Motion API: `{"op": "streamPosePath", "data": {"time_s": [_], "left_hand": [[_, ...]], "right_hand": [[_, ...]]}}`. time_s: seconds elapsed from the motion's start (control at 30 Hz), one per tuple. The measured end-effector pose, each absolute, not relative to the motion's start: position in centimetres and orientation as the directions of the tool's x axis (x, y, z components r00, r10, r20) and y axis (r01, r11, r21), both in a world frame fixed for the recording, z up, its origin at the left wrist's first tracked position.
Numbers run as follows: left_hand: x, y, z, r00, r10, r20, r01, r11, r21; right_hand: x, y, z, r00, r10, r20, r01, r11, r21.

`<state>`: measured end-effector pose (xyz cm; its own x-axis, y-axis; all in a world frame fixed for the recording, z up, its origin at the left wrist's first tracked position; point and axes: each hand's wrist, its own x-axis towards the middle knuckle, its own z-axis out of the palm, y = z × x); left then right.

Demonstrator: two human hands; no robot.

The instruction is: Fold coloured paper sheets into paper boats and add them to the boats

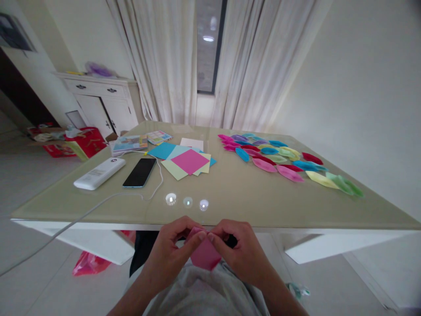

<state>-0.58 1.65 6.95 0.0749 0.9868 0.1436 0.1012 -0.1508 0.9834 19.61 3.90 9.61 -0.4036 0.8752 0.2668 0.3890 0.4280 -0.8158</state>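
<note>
Below the table's near edge, my left hand (171,252) and my right hand (238,250) pinch a folded pink paper (204,256) between thumbs and fingertips, over my lap. Both hands grip its upper edge and the fingertips almost touch. On the glass-topped table (230,197) lies a stack of coloured paper sheets (186,162) with a pink one on top. To the right, several folded paper boats (283,160) in pink, blue, yellow, green and red are spread out.
A black phone (140,172) and a white power bank (99,173) with a cable lie at the left. Booklets (130,143) sit behind them. A white cabinet (101,103) and red boxes (83,142) stand at the far left; curtains hang behind the table.
</note>
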Motion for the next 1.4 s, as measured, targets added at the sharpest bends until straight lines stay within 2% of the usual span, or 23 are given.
{"op": "streamPosePath", "data": {"time_s": [0.13, 0.3, 0.5, 0.67, 0.9, 0.97, 1.07, 1.2, 1.4], "left_hand": [[-1.0, 1.9, 7.5, 0.048, 0.983, 0.178, 0.104, -0.182, 0.978], [-3.2, 2.4, 8.9, -0.252, 0.955, 0.156, 0.092, -0.137, 0.986], [-1.8, 1.8, 8.2, -0.035, 0.972, 0.23, 0.126, -0.224, 0.966], [-0.8, 1.5, 7.6, -0.068, 0.958, 0.278, 0.175, -0.263, 0.949], [-0.4, 1.1, 8.3, -0.149, 0.955, 0.258, 0.123, -0.241, 0.963], [-0.5, 1.1, 8.2, -0.159, 0.965, 0.211, 0.059, -0.204, 0.977], [-0.6, 1.4, 7.7, -0.062, 0.99, 0.13, -0.042, -0.133, 0.99], [-0.7, 1.7, 7.3, 0.106, 0.99, 0.096, 0.01, -0.098, 0.995], [-0.4, 1.4, 7.5, 0.001, 0.996, 0.091, -0.02, -0.091, 0.996]], "right_hand": [[20.0, 3.7, 9.7, -0.442, 0.829, 0.343, 0.328, 0.505, -0.798], [21.5, 4.2, 9.4, -0.371, 0.891, 0.261, 0.357, 0.396, -0.846], [21.1, 4.2, 9.2, -0.381, 0.906, 0.186, 0.256, 0.296, -0.92], [21.0, 4.0, 9.4, -0.393, 0.904, 0.168, 0.205, 0.265, -0.942], [20.9, 3.9, 9.3, -0.397, 0.904, 0.159, 0.171, 0.243, -0.955], [20.9, 3.9, 9.2, -0.404, 0.901, 0.158, 0.163, 0.241, -0.957], [20.8, 3.9, 9.1, -0.401, 0.902, 0.158, 0.172, 0.243, -0.955], [20.5, 4.1, 9.3, -0.425, 0.891, 0.163, 0.222, 0.277, -0.935], [20.4, 4.7, 9.5, -0.423, 0.897, 0.124, 0.281, 0.26, -0.924]]}}
